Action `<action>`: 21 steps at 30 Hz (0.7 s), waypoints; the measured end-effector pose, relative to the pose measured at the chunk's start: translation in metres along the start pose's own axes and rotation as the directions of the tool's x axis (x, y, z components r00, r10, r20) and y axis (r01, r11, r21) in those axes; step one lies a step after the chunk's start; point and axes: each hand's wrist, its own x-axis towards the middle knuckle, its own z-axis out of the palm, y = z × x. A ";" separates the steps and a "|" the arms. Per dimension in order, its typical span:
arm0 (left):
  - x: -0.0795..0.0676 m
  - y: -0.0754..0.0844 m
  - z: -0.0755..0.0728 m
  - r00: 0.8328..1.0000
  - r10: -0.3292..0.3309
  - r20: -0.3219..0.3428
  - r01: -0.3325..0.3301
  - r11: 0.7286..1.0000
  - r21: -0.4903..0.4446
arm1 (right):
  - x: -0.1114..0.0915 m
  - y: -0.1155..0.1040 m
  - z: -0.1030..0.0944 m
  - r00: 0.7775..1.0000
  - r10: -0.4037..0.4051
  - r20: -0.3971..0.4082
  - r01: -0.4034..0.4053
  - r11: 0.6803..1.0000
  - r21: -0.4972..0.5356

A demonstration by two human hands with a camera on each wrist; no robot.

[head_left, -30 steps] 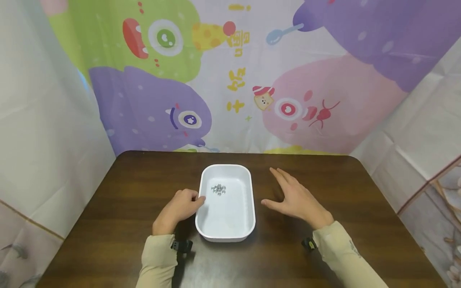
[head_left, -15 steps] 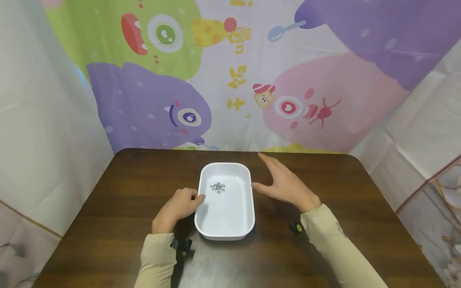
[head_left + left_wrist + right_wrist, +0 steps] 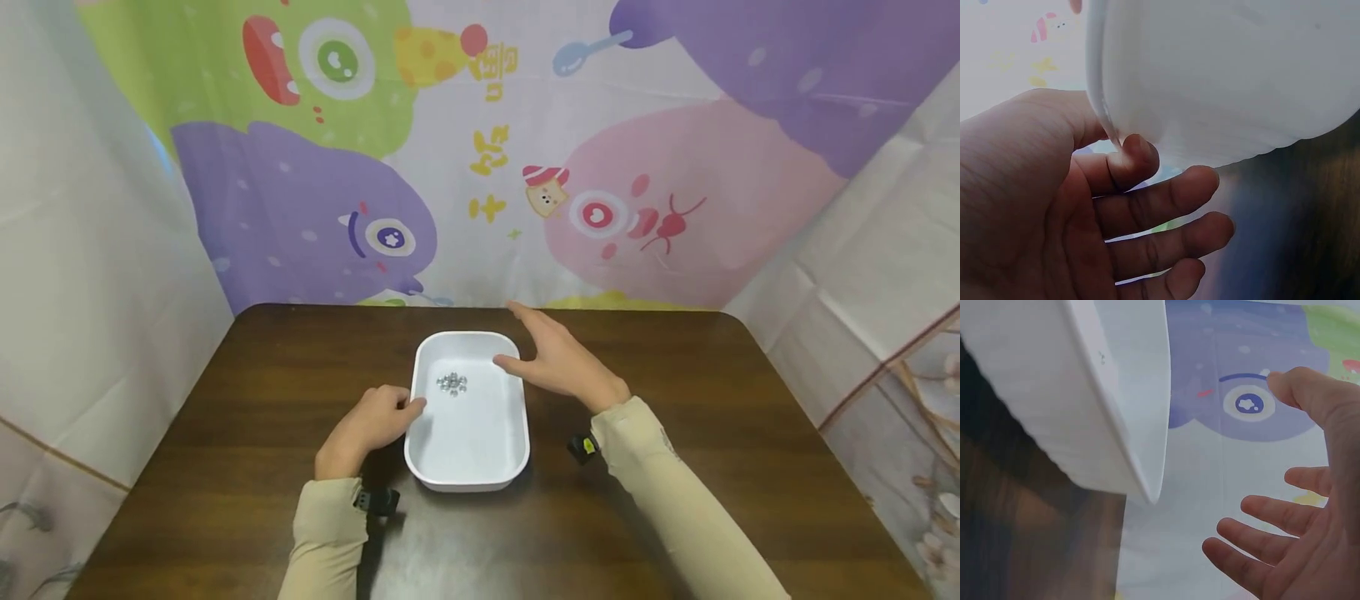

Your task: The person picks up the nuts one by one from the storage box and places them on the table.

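In the head view a white rectangular dish (image 3: 468,450) with rounded corners sits on the table. Several small, clear, shiny beads (image 3: 452,383) lie clustered toward the back left of its floor. My left hand (image 3: 375,423) grips the dish's left rim, thumb over the edge and fingers outside, curled beneath in the left wrist view, against the wall (image 3: 1222,81). At the back right, my right hand (image 3: 562,362) hovers with fingers spread, its thumb overlapping the right rim. The right wrist view shows this hand (image 3: 1310,519) holding nothing, apart from the dish (image 3: 1041,381).
The brown wooden table (image 3: 277,400) extends around the dish. Behind it hangs a cartoon-printed curtain (image 3: 465,250), with pale panels at both sides. A dark wrist camera (image 3: 377,502) sits at the left cuff, and another camera (image 3: 582,448) at the right cuff.
My right hand has moved left and away from me, from beside the dish to over its back right rim. The left hand keeps its grip; the dish and beads stay put.
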 end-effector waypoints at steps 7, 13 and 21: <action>-0.002 -0.001 0.002 1.000 -0.009 -0.003 0.009 1.000 0.014 | 0.015 -0.007 0.013 1.000 0.005 0.027 -0.007 0.997 0.073; -0.002 0.000 0.004 1.000 -0.017 0.001 0.017 1.000 0.011 | 0.022 -0.010 0.023 1.000 0.014 0.027 -0.018 0.992 0.126; -0.001 0.005 0.003 0.999 -0.031 0.026 0.032 0.999 -0.007 | 0.028 -0.011 0.037 1.000 0.022 -0.021 -0.018 0.983 0.181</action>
